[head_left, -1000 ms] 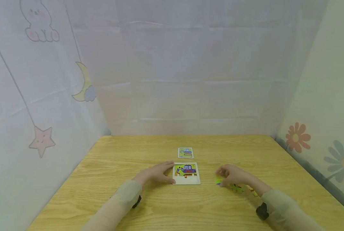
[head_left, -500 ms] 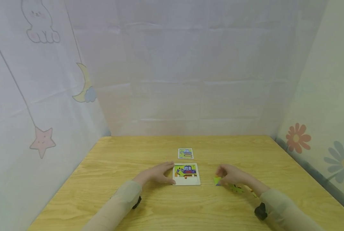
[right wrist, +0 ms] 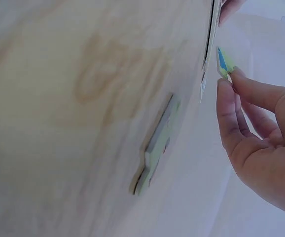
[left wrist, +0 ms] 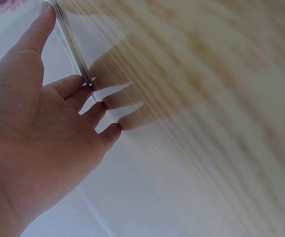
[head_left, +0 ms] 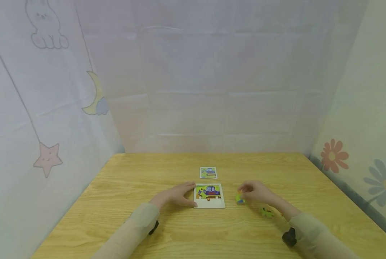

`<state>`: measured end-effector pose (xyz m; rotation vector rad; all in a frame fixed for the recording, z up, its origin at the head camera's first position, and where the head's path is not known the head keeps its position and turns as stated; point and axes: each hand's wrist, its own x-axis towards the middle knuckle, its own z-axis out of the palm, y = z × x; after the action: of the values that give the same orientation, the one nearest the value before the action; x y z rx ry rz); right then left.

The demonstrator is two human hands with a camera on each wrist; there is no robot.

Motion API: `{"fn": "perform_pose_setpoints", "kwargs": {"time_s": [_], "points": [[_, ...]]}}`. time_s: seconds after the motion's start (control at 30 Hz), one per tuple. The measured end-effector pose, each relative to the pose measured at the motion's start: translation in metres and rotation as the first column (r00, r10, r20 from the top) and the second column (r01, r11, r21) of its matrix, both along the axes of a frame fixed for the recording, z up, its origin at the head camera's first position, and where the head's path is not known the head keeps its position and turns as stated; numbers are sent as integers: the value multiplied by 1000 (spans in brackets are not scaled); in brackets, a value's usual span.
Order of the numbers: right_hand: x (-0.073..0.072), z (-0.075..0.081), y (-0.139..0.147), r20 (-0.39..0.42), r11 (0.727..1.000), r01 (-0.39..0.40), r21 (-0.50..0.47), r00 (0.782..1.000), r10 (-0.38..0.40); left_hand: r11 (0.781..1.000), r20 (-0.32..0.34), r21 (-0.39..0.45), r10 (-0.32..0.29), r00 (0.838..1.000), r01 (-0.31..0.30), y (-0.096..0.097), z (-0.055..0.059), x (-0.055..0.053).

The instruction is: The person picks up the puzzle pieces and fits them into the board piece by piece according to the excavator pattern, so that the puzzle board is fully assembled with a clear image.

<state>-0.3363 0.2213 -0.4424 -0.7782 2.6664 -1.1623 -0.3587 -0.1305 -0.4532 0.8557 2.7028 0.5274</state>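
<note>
My left hand (head_left: 178, 195) rests at the left edge of a white puzzle tray (head_left: 209, 204), thumb at the near corner and fingers at the far one. Assembled pieces showing a blue excavator (head_left: 209, 190) fill the tray's upper part; its lower strip is bare white. To the right of the tray, my right hand (head_left: 257, 192) pinches a green and blue jigsaw piece (right wrist: 224, 63) between thumb and fingers, raised off the table. Under the right forearm's side lies another green jigsaw piece (head_left: 267, 213), seen edge-on in the right wrist view.
A small picture card (head_left: 208, 172) with a similar excavator lies behind the tray. The wooden table (head_left: 160, 165) ends at a cloth backdrop (head_left: 212, 108) at the back and both sides. Black wrist bands (head_left: 289, 237) sit on both sleeves.
The right hand has taken hold of the green and blue jigsaw piece and moved it up and left toward the tray. The left hand stays at the tray's edge.
</note>
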Motion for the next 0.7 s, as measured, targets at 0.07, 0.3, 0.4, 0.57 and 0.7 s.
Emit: {"fn": "perform_pose_setpoints", "kwargs": {"time_s": [0.07, 0.3, 0.4, 0.57, 0.7], "points": [[-2, 0, -2, 10, 999, -1, -32, 1000, 2, 1000, -3, -1, 0, 1000, 0, -1, -1, 0], [-6, 3, -16, 54, 997, -17, -70, 998, 21, 1000, -10, -1, 3, 1000, -3, -3, -4, -1], [-7, 3, -24, 67, 997, -7, -80, 998, 13, 1000, -12, -2, 6, 1000, -7, -2, -4, -1], [-11, 3, -38, 80, 993, 2, -118, 997, 8, 1000, -11, -2, 10, 1000, -10, -1, -2, 0], [-11, 5, -50, 81, 993, 7, -122, 997, 3, 1000, -4, 0, 14, 1000, -14, 0, -1, 0]]}}
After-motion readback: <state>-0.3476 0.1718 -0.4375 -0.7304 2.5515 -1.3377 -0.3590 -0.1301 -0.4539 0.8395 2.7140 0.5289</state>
